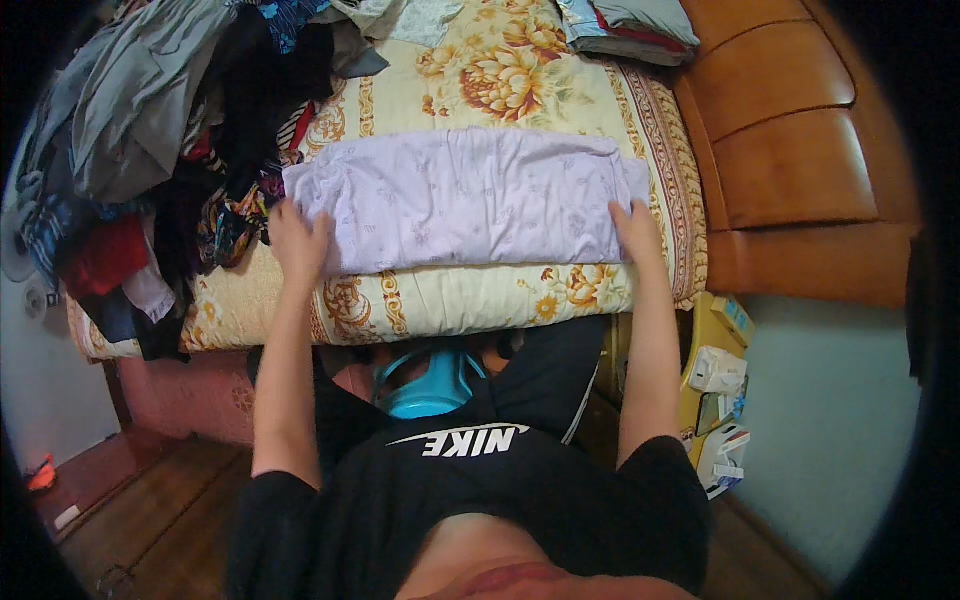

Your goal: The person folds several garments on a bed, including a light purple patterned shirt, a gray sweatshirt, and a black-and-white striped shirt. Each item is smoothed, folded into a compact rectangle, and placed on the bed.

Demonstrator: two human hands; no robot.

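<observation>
A pale lilac printed cloth (465,199), folded into a long rectangle, lies across a floral bedspread (450,296) in front of me. My left hand (298,236) rests at its left end, thumb on the fabric and the fingers near the edge. At the opposite end, my right hand (637,229) touches the side edge with thumb and fingers. Whether either hand grips the fabric cannot be told. Small creases run over the cloth, and a strip of a lower layer shows past its right end.
A large heap of mixed clothes (135,112) covers the bed's left side. Folded clothes (637,30) are stacked at the far right, beside a brown padded headboard (795,165). A yellow stand (701,322) with small packs is right of the bed. Below sits a turquoise plastic object (431,386).
</observation>
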